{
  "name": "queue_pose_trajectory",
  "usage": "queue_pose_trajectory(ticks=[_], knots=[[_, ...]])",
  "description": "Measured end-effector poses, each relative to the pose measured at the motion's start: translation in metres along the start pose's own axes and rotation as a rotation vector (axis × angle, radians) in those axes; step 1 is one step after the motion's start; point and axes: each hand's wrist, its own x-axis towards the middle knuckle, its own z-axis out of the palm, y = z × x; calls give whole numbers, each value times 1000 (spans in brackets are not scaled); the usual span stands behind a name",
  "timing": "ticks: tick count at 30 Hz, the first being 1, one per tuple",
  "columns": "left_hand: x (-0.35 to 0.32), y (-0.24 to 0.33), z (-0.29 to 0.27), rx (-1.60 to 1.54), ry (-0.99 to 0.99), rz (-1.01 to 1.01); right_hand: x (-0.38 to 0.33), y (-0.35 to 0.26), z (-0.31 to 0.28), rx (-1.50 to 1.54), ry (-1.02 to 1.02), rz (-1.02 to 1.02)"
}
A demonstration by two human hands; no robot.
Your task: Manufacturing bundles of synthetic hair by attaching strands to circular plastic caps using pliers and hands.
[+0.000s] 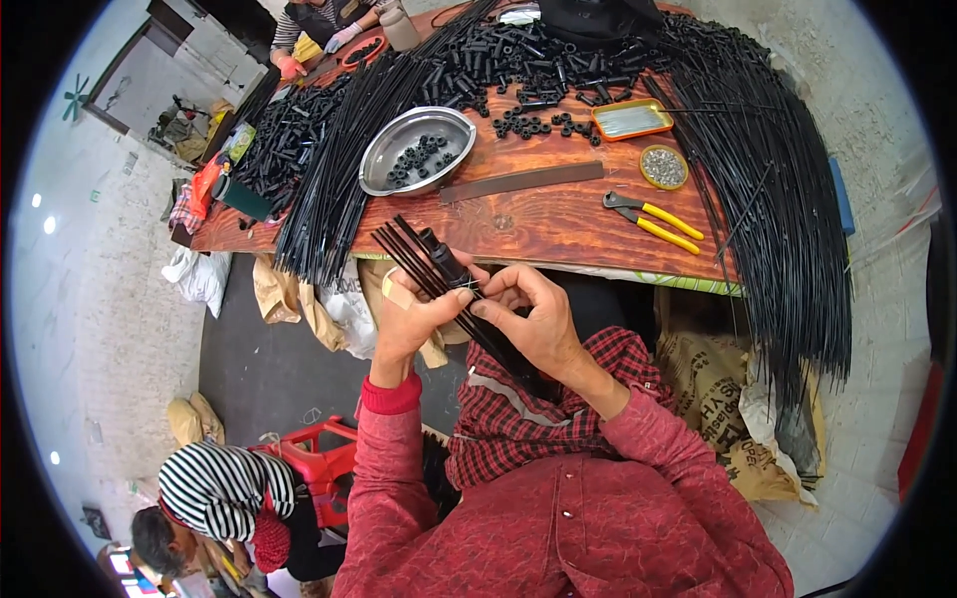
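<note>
Thin blk rods (411, 259) + short blk tube (446, 263) gripped in L hand (407, 313), ctr of frame, fingers curled round. R hand (543, 317) held just beside, thumb & fingertips narrowed; whether anything's pinched can't be told. Yellow-handled pliers (673, 222) seen on table (558, 227), upper rt.

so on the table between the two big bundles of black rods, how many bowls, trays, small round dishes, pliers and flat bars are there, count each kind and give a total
Metal bowl: 1
Orange tray: 1
Small round dish: 1
Pliers: 1
Flat bar: 1
Total: 5
</note>
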Motion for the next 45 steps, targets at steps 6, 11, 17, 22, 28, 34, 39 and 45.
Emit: queue_pose_trajectory(ticks=[6, 11, 17, 22, 28, 34, 39, 45], knots=[[1, -4, -12, -154, -75, 65, 1, 15, 0, 220, -38, 141], [3, -17, -26, -184, -148, 78, 9, 22, 2, 248, -134, 211], [1, -14, -25, -198, -125, 39, 11, 28, 8, 327, -167, 197], [1, -9, -20, -114, -124, 74, 14, 29, 11, 258, -121, 84], [-4, -1, -18, -53, -74, 46, 16, 25, 8, 253, -194, 120], [-1, 6, -18, 3, -126, 118, 19, 26, 6, 292, -247, 119], [-1, 5, -10, 49, -45, 39, 16, 19, 7, 381, -247, 200], [0, 5, -8, -9, -77, -24, 6, 30, 10, 326, -360, 136]])
